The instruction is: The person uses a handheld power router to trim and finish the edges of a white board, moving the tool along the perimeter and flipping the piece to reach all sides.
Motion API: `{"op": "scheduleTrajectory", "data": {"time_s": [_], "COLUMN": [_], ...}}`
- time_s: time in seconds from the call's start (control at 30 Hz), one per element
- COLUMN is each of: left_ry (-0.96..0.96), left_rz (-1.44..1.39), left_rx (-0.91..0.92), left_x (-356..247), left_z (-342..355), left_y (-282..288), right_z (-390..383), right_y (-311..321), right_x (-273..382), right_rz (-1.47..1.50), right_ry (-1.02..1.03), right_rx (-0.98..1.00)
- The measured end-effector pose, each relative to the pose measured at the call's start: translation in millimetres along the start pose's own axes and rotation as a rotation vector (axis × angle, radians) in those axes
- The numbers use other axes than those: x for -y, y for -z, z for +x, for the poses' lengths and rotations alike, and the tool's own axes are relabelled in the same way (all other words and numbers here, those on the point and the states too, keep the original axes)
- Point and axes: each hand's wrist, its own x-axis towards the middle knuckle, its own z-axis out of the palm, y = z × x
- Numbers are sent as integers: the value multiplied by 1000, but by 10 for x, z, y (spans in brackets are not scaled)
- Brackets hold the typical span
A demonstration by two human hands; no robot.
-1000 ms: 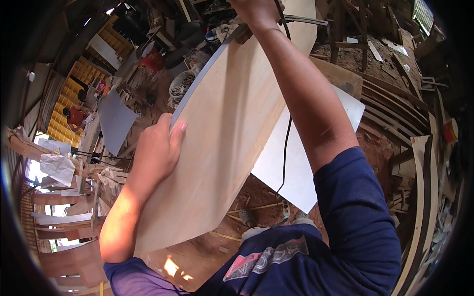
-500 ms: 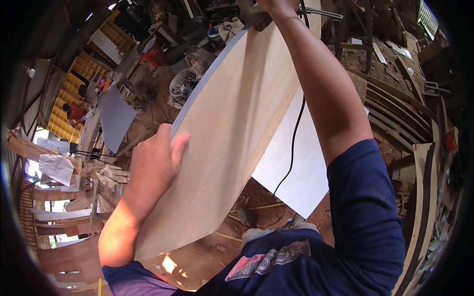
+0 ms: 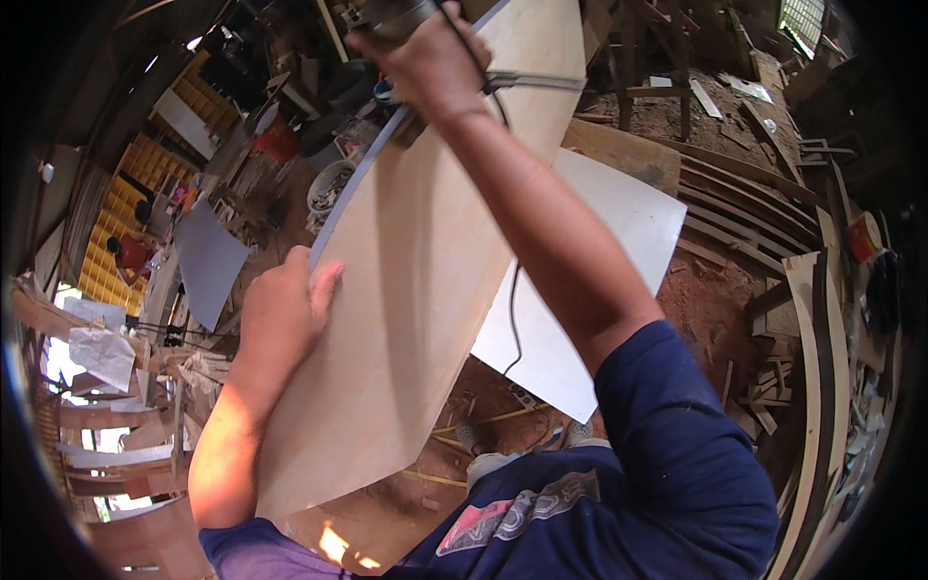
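A large pale plywood panel (image 3: 416, 280) with a grey-faced edge slants across the view in front of me. My left hand (image 3: 280, 309) is closed over its left edge, thumb on the pale face and fingers out of sight behind. At the panel's far left edge, my right hand (image 3: 440, 72) grips a dark corded power tool (image 3: 394, 14); its exact kind is cut off by the top of the picture. Two thin metal rods (image 3: 536, 81) stick out to the right beside that hand. A black cord (image 3: 517, 329) trails down under my right forearm.
Beneath the panel lies a white sheet (image 3: 619, 208). Long timber strips (image 3: 754, 215) are stacked at the right. A red bucket (image 3: 277, 138), a white bucket of scraps (image 3: 331, 184) and a grey sheet (image 3: 209, 261) stand at the left. My feet are on reddish ground.
My right hand has moved left and nearer, bringing the power tool's dark body into view along the panel's far edge. My left hand keeps its hold. The whole view has shifted slightly.
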Motion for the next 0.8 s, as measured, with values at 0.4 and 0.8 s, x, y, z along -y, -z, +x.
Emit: {"op": "scheduleTrajectory", "data": {"time_s": [0.4, 0.8], "left_ry": [-20, 9], "left_rz": [-11, -70], "left_rx": [6, 69], "left_x": [76, 150], "left_z": [-28, -19], "left_y": [6, 31], "right_z": [-34, 1005], "right_y": [46, -327], "right_x": [37, -705], "right_rz": [14, -144], "right_ry": [-52, -51], "right_rx": [56, 272]}}
